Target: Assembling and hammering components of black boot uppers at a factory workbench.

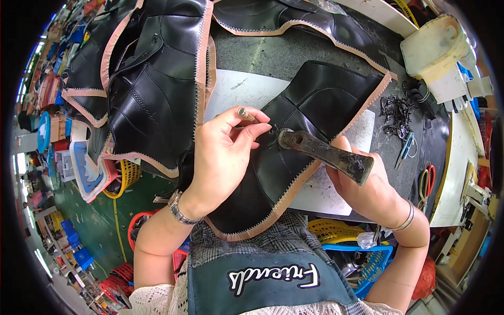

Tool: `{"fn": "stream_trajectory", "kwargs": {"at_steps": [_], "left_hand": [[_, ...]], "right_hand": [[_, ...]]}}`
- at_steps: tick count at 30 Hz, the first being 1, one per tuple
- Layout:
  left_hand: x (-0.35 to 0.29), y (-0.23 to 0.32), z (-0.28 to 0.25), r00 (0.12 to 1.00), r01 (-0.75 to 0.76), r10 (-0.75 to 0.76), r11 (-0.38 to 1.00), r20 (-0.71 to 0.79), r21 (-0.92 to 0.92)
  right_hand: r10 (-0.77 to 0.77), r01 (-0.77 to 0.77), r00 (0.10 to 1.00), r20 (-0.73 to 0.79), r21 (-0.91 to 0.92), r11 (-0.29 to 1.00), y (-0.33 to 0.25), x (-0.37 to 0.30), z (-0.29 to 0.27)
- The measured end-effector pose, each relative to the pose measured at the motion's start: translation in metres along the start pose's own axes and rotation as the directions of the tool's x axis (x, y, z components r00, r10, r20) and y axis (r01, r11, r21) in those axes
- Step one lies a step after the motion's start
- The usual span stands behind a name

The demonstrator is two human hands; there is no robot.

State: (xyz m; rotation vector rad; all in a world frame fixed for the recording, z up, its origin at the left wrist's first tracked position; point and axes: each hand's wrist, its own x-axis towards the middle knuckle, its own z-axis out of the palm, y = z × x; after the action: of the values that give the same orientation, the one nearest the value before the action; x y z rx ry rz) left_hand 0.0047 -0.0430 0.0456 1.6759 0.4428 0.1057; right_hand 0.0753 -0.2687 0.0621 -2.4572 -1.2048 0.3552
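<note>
Blue basket (pixel 377 262) holds dark items (pixel 348 269); right hand (pixel 368 195) grips hammer (pixel 333 155).

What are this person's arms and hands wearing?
The left hand and right hand are gloveless. There's a silvery watch on the left wrist, silvery bangles on the right, and short, cream, lacy sleeves.

Two hands (pixel 226 149), one hammer (pixel 328 154), one metal punch (pixel 244 113)

One black boot upper (pixel 336 100) lies at the frame's centre; at least two overlapping uppers (pixel 157 97) show at upper left, their exact number hidden. At right: one pair of red-handled scissors (pixel 432 177), one pair of blue snips (pixel 406 148). At least two yellow baskets (pixel 131 177), left and lower right. One wristwatch (pixel 178 208), left of centre. One apron (pixel 210 278), bottom.
</note>
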Motion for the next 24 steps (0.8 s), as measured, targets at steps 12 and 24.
{"fn": "stream_trajectory", "kwargs": {"at_steps": [12,24], "left_hand": [[0.007,-0.023,-0.001,0.974,-0.215,0.222,0.970,-0.052,0.114],[0.008,-0.017,0.008,0.908,-0.386,0.419,0.862,-0.031,0.329]], "right_hand": [[-0.044,0.043,0.999,-0.004,-0.111,0.993,-0.001,0.007,-0.008],[-0.086,0.086,0.996,-0.028,-0.001,0.996,-0.007,0.010,-0.034]]}}
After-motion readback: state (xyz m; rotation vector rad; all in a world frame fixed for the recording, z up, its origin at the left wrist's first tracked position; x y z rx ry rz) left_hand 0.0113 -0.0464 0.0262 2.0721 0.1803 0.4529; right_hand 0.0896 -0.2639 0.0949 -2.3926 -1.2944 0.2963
